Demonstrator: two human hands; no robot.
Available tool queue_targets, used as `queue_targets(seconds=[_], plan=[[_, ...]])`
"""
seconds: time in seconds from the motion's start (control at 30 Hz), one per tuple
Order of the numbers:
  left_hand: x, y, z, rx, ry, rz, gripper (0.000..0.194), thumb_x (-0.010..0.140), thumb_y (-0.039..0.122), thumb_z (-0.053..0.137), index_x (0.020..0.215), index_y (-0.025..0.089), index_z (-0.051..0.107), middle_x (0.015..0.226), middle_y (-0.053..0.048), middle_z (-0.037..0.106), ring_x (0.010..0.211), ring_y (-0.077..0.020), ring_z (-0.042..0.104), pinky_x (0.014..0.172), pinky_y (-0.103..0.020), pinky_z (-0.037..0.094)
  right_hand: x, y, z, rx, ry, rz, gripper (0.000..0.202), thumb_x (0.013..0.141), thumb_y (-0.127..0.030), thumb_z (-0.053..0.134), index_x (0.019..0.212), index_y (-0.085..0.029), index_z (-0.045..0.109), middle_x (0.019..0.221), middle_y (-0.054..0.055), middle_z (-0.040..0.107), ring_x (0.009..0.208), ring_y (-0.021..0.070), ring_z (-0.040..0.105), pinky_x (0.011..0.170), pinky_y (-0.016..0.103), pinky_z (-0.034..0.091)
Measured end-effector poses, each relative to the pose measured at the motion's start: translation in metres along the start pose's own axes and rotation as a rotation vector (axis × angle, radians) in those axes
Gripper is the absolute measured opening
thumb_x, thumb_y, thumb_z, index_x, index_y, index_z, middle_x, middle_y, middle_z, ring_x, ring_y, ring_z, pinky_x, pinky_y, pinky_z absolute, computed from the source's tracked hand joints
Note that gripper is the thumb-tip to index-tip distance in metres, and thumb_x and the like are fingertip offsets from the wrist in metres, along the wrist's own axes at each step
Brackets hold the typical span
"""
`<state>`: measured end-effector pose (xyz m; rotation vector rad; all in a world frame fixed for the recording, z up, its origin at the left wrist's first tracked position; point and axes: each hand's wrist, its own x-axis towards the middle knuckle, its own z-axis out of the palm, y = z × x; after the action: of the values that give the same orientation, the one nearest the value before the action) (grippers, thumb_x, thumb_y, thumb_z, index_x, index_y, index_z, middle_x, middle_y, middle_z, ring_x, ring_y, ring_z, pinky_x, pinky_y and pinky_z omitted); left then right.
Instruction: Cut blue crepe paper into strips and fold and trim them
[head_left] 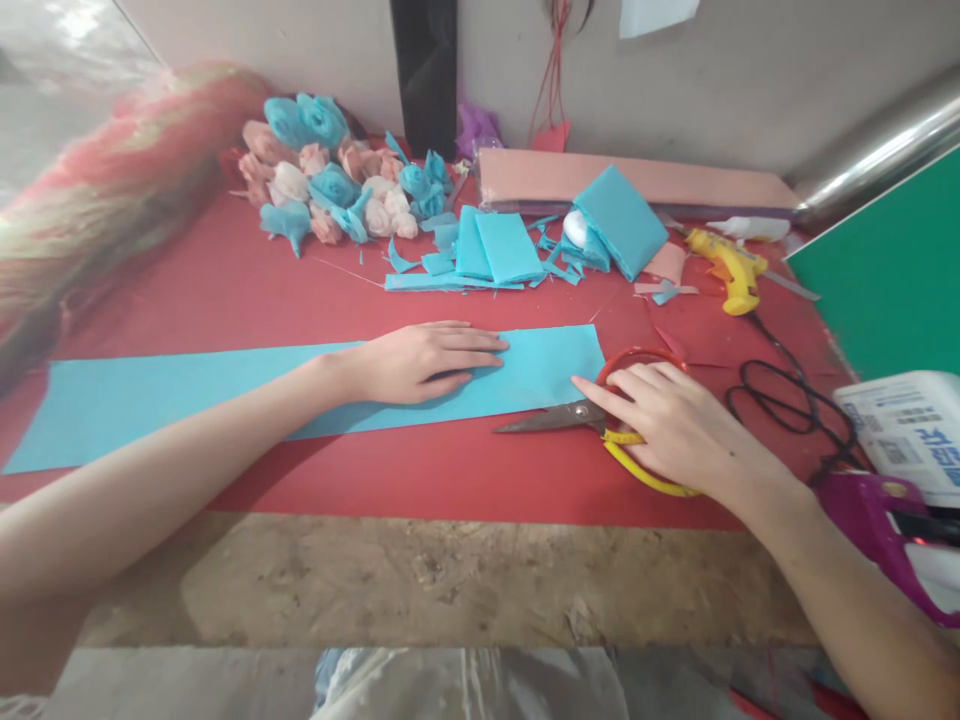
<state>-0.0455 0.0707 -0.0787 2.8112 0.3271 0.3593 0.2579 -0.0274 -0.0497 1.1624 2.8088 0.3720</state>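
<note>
A long strip of blue crepe paper (187, 385) lies flat across the red table covering. My left hand (420, 362) rests palm down on it, fingers stretched out, a little right of the strip's middle. At the strip's right end, my right hand (652, 415) is on the handles of a pair of scissors (551, 418), with its fingers curled over them and the index finger extended towards the paper. The scissors lie low on the table, dark blades pointing left beside the strip's lower edge. One handle loop is orange-red, the other yellow; the hand partly hides both.
Behind the strip lie folded blue paper pieces (510, 248), scraps and a heap of paper roses (330, 185). A yellow glue gun (727, 268) with a black cord (780, 400) is at right, near a white box (904, 430) and a purple item (874, 525).
</note>
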Motion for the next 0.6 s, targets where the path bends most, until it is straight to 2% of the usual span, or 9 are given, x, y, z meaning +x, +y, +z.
queue_targets(seconds=[0.2,0.6], plan=[[0.000,-0.001,0.000,0.006,-0.007,-0.015,0.038,0.093,0.019,0.040,0.129,0.013,0.052,0.140,-0.010,0.049,0.130,-0.0213,0.045,0.110,-0.040,0.035,0.002,0.005,0.000,0.066,0.060,-0.048,0.050,0.072,-0.002,0.056,0.122,-0.011,0.060,0.080,0.006,0.060,0.075,0.0221,0.050,0.072,0.031,0.036],[-0.001,-0.002,0.001,0.021,0.001,0.008,0.038,0.094,0.020,0.040,0.128,0.012,0.052,0.139,-0.012,0.049,0.130,-0.0216,0.044,0.111,-0.039,0.034,-0.004,0.014,0.005,0.141,0.155,-0.136,0.043,0.075,-0.002,0.046,0.114,-0.006,0.063,0.074,0.007,0.061,0.071,0.0210,0.049,0.072,0.032,0.038]])
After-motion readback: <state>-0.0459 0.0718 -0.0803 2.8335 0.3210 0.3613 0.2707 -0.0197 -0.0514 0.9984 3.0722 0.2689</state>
